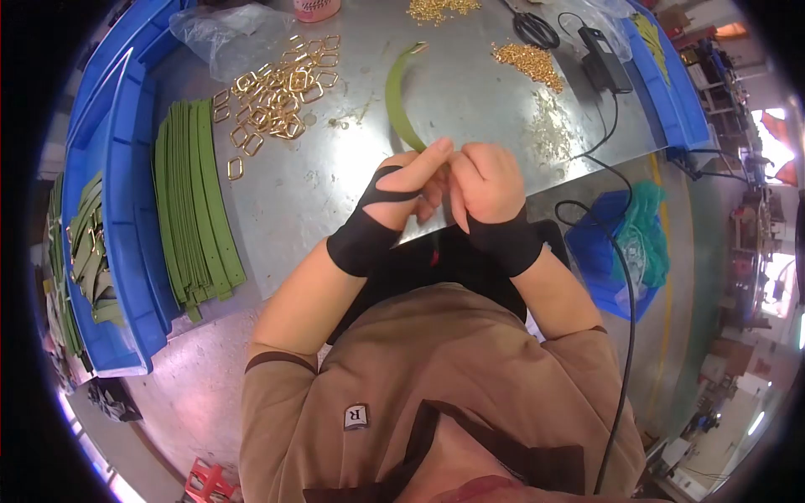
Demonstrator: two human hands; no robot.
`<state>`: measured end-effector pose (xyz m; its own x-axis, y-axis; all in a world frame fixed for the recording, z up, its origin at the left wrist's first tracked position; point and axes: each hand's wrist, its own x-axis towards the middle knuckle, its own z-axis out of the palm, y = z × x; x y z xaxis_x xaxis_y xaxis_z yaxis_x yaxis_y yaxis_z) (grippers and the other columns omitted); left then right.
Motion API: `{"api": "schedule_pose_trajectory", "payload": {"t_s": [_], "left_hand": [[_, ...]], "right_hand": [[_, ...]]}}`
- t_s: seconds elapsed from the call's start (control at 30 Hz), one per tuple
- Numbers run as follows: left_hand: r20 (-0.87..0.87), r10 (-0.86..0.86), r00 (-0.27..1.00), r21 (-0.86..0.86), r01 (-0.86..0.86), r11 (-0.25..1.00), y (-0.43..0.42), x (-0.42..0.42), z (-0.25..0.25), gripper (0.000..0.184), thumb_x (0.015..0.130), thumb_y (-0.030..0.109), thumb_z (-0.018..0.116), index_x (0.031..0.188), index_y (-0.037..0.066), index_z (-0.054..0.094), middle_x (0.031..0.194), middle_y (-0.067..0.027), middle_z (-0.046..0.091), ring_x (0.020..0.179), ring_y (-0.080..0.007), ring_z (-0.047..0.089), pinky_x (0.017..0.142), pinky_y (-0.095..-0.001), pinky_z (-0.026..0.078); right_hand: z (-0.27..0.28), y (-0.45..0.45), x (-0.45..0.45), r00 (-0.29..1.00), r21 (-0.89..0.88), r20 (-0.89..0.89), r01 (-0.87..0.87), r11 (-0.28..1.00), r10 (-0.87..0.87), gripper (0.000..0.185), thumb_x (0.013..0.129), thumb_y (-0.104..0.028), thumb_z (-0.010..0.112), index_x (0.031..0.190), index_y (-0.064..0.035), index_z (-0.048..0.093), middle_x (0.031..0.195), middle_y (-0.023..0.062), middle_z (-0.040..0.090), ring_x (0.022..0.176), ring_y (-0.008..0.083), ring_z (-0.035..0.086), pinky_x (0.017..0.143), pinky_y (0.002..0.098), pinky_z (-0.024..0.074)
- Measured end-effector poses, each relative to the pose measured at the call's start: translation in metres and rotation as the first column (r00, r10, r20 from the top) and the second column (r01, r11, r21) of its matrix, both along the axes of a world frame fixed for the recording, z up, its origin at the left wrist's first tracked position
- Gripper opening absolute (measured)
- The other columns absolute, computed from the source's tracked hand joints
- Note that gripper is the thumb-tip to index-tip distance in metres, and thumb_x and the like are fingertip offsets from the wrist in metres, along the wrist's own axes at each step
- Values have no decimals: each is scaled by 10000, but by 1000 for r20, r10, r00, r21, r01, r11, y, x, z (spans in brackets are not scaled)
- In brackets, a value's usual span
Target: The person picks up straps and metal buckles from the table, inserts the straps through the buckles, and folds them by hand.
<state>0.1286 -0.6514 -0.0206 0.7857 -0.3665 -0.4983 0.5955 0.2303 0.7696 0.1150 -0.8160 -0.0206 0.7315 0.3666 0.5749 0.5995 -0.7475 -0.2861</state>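
Our metal worktop (pixel 495 105) spreads out before us, its near edge running just past our lap. Along its left edge stands a long blue bin (pixel 122 218), with a second blue bin (pixel 677 80) at the right edge. Beside the left bin we have a row of flat green strips (pixel 191 201), reaching toward the near left corner. A crumpled clear bag (pixel 235 42) lies toward the far left corner, and just nearer us spread loose gold rectangular frames (pixel 281 96).

Our left hand (pixel 411 180), near the middle of the near edge, pinches the lower end of a green strap (pixel 397 92) between thumb and fingers; the strap curves up from there toward the far edge. Our right hand (pixel 490 180) is curled just beside it, fingertips close to the left thumb, but we cannot tell whether it grips anything.

Toward the far right corner lies a black adapter (pixel 605 60) with its cable; to its left we see dark-handled scissors (pixel 535 29), and nearer us a heap of tiny gold pieces (pixel 532 67).
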Motion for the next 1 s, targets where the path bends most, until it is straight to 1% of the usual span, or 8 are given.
{"api": "schedule_pose_trajectory", "payload": {"t_s": [0.33,0.4,0.5,0.53,0.6,0.77,0.83,1.0], "left_hand": [[152,84,985,110,-101,989,-28,-7,1,267,898,217,635,693,49,599,605,0,523,506,-95,433,482,-249,319],[140,154,978,118,-171,978,-27,-10,3,219,890,184,635,728,37,631,617,-2,546,513,-94,453,487,-249,332],[214,162,963,265,-217,939,-24,-16,3,195,890,169,634,767,19,655,655,-20,591,551,-97,498,506,-251,355],[193,175,965,260,-222,940,-19,-18,0,229,851,164,621,835,-53,691,762,-101,691,714,-159,628,643,-302,473],[239,162,957,261,-224,939,-13,-22,2,237,857,169,627,860,-57,699,757,-106,688,707,-156,625,639,-302,472],[378,112,919,368,-260,893,-3,-26,20,228,880,168,626,860,-44,709,747,-103,683,691,-154,612,631,-310,466],[369,127,921,360,-267,894,0,-25,22,224,886,172,631,858,-36,710,735,-88,675,682,-140,599,625,-312,462],[323,175,930,327,-284,902,5,-21,19,214,888,165,649,841,-37,701,722,-62,666,648,-135,585,602,-299,449]], "right_hand": [[-10,-9,-22,991,76,110,65,995,-73,247,714,3,668,960,-7,650,923,112,554,788,294,566,675,376,453],[-13,-8,-26,994,141,56,81,987,-90,417,657,66,683,1064,-24,674,952,114,587,814,307,591,699,359,477],[-14,-8,-27,999,222,-43,39,974,-30,367,718,61,684,1074,-28,677,986,113,596,850,285,609,731,330,486],[-14,-8,-28,999,224,-41,37,974,-29,367,718,61,684,1074,-28,677,986,113,596,850,285,609,731,330,486],[-12,-7,-27,937,470,-324,38,882,132,310,791,36,675,1094,-27,664,1036,119,607,888,269,621,754,321,495],[-4,-3,-2,927,576,-357,119,809,118,286,872,-10,649,1156,-2,611,1069,105,633,843,196,634,719,293,509],[-4,-9,4,353,749,-651,445,491,672,220,924,-46,624,1138,6,608,1031,79,651,799,135,626,711,248,505],[1,-10,21,317,726,-683,392,564,659,155,940,-63,618,1078,7,636,914,49,672,728,90,603,658,217,481]]}}
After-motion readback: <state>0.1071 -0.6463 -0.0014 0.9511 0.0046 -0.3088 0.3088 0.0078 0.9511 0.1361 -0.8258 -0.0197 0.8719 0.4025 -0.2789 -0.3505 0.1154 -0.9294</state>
